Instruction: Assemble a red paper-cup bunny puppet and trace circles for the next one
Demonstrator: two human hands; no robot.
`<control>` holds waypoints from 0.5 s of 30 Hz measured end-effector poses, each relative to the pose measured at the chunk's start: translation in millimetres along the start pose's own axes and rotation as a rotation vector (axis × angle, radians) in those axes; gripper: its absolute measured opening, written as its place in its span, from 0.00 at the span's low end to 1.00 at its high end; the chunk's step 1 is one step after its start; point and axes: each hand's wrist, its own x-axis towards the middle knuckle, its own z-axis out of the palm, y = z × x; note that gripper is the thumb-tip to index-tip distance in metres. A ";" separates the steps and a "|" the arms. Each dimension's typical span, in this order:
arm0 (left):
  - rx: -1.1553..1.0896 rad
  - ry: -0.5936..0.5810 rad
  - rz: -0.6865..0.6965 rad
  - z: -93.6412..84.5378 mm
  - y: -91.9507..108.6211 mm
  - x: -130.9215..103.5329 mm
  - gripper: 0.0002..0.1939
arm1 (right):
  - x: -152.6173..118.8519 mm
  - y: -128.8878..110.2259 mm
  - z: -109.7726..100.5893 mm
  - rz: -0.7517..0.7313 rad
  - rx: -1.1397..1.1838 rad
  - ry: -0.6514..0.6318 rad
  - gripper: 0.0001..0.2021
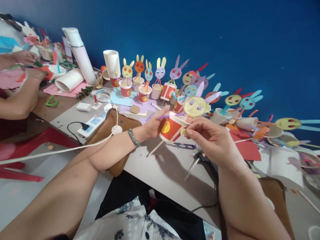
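Note:
My left hand [155, 124] is closed around the far left side of a red paper cup [172, 128] with a yellow round mark, held tilted above the table. A pale yellow paper rabbit face [195, 106] with lilac ears rises from the cup, and a thin wooden stick [155, 148] pokes out below it. At the cup's right side, my right hand [208, 136] pinches a small yellow paper piece [183, 131] between thumb and forefinger. Under the hands lie dark thread snips [184, 146] and a glue gun [200, 158] with a clear glue stick.
Several paper-rabbit cups [145, 93] line the blue wall. A power strip [93, 123] with a white cable [110, 135] lies at left, by a brown pouch [125, 125]. A thermos [79, 55] and stacked cups [112, 63] stand behind. Another person's hands [35, 75] work at far left.

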 end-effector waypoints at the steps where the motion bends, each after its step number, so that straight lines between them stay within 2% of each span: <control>1: -0.011 0.044 0.034 -0.3 -0.6 0.5 0.17 | 0.5 -0.1 -3.2 0.014 0.013 0.014 0.13; 3: 0.006 0.125 0.115 0.1 0.3 -0.5 0.13 | 1.2 -0.6 -9.2 0.039 0.024 0.022 0.15; 5: 0.063 0.152 0.180 1.7 3.0 -3.8 0.12 | 1.6 -0.9 -13.8 0.058 0.027 0.014 0.15; 9: 0.134 0.119 0.294 6.4 9.3 -11.6 0.17 | 1.9 -0.4 -19.7 0.079 0.037 -0.001 0.16; 15: 0.253 0.038 0.411 9.1 18.9 -17.3 0.12 | 1.8 -1.1 -26.6 0.080 0.013 0.016 0.15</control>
